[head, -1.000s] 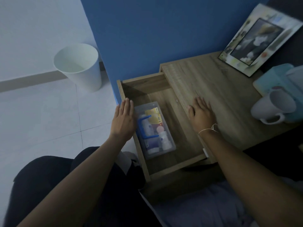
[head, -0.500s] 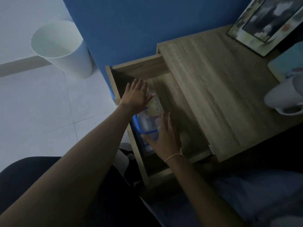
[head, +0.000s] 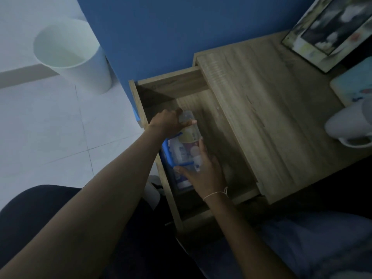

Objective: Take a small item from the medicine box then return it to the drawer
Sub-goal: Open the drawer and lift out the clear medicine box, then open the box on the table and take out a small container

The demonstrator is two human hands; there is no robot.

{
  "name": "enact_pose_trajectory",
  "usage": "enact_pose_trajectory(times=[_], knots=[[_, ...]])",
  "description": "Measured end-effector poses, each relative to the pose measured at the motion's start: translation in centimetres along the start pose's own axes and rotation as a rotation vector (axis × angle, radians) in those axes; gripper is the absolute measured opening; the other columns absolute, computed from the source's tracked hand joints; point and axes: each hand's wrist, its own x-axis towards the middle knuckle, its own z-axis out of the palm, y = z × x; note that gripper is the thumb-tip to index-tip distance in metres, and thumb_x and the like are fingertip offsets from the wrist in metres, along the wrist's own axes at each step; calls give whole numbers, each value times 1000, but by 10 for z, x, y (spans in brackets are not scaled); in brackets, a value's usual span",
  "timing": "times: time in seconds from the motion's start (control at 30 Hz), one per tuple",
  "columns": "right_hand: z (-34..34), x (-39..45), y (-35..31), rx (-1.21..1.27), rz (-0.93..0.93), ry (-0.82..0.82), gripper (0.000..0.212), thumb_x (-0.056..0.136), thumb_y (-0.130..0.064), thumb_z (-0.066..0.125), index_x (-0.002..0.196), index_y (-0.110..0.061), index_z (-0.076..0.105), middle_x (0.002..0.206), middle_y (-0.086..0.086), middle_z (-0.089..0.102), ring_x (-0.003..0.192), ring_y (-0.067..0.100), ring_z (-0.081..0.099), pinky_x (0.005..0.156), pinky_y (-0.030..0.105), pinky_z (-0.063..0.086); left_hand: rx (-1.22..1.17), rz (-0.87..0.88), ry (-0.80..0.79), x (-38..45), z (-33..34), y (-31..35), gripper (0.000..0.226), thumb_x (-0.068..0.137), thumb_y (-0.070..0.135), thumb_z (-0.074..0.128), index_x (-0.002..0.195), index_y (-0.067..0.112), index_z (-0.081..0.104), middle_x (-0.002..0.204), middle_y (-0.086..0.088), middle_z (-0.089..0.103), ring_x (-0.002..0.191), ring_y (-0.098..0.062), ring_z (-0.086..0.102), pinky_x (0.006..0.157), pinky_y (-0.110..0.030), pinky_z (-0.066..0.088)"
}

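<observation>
The wooden drawer (head: 217,125) stands pulled out from the bedside table. Inside it, along the left wall, lies the clear plastic medicine box (head: 186,146) with a blue handle and several small bottles and packets showing through the lid. My left hand (head: 168,122) grips the box's far end, fingers curled over the edge. My right hand (head: 203,174) holds the near end, fingers spread over the lid and side. The box's near part is hidden under my right hand.
The table top (head: 271,109) carries a picture frame (head: 326,31), a light blue box (head: 354,87) and a white mug (head: 348,127) at the right. A white bin (head: 74,55) stands on the tiled floor by the blue wall (head: 171,33). My lap is below the drawer.
Both hands went from resting on the drawer's sides down into the drawer and took hold of the medicine box, left at the far end, right at the near end.
</observation>
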Motion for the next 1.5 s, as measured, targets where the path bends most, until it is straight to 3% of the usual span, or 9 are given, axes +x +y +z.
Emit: enact_pose_trajectory(times=[0.2, 0.33, 0.53, 0.67, 0.77, 0.87, 1.03, 1.33, 1.5], knots=[[-35, -1, -35, -27, -61, 20, 106, 61, -75, 63, 146, -45, 7, 133, 2, 50, 115, 17, 50, 74, 22, 38, 82, 53, 141, -23, -53, 18, 91, 70, 85, 19, 129, 24, 50, 119, -10, 65, 105, -30, 61, 91, -45, 52], [-74, 9, -75, 5, -110, -1, 105, 56, -75, 66, 141, -53, 8, 128, 1, 54, 112, 21, 54, 85, 41, 52, -20, 7, 331, -35, -98, 29, 74, 78, 77, 39, 119, 19, 56, 121, -13, 63, 109, -36, 57, 90, -46, 49], [-162, 31, -94, 47, -214, 53, 96, 52, -69, 71, 131, -64, 18, 116, -13, 68, 100, 15, 64, 86, 41, 55, -176, 78, 403, -39, -141, 71, 72, 78, 69, 53, 126, 15, 53, 130, -12, 58, 117, -32, 54, 95, -40, 44], [-207, 52, -77, 140, -166, 63, 93, 56, -55, 82, 138, -38, 41, 127, -11, 62, 108, 7, 60, 93, 31, 51, -281, 121, 396, -34, -138, 104, 69, 80, 58, 61, 129, 11, 50, 132, -14, 57, 120, -33, 53, 100, -41, 44], [-234, 62, -64, 135, -148, 17, 86, 62, -46, 84, 137, -37, 45, 115, -20, 61, 87, -12, 60, 59, 5, 48, -307, 128, 396, -26, -125, 124, 68, 82, 56, 60, 128, 6, 50, 132, -17, 57, 120, -35, 52, 100, -41, 43], [-252, 71, -52, 124, -124, -10, 81, 62, -45, 84, 135, -39, 48, 110, -25, 58, 76, -21, 56, 40, 4, 40, -332, 126, 372, -15, -109, 137, 69, 84, 55, 58, 133, 6, 47, 137, -18, 53, 126, -35, 48, 103, -41, 41], [-264, 92, -32, 97, -119, -42, 82, 61, -51, 82, 135, -37, 48, 129, -21, 55, 112, 2, 55, 68, 14, 50, -341, 105, 349, 1, -90, 144, 72, 87, 57, 51, 136, 5, 41, 138, -21, 50, 128, -37, 45, 106, -44, 39], [-258, 92, -16, 80, -101, -12, 71, 79, -44, 72, 140, -23, 44, 139, -3, 53, 123, 7, 47, 94, 22, 37, -259, 168, 332, -11, -86, 145, 70, 95, 41, 47, 149, 5, 19, 150, -22, 33, 139, -36, 33, 113, -39, 29], [-227, 59, -34, -480, -92, 317, 51, 98, -36, 41, 142, -11, 37, 150, 13, 38, 141, 28, 29, 117, 46, 19, 51, 354, 554, -41, -64, 142, 56, 101, 27, 33, 149, 5, 16, 160, -13, 13, 148, -32, 9, 120, -46, 10]])
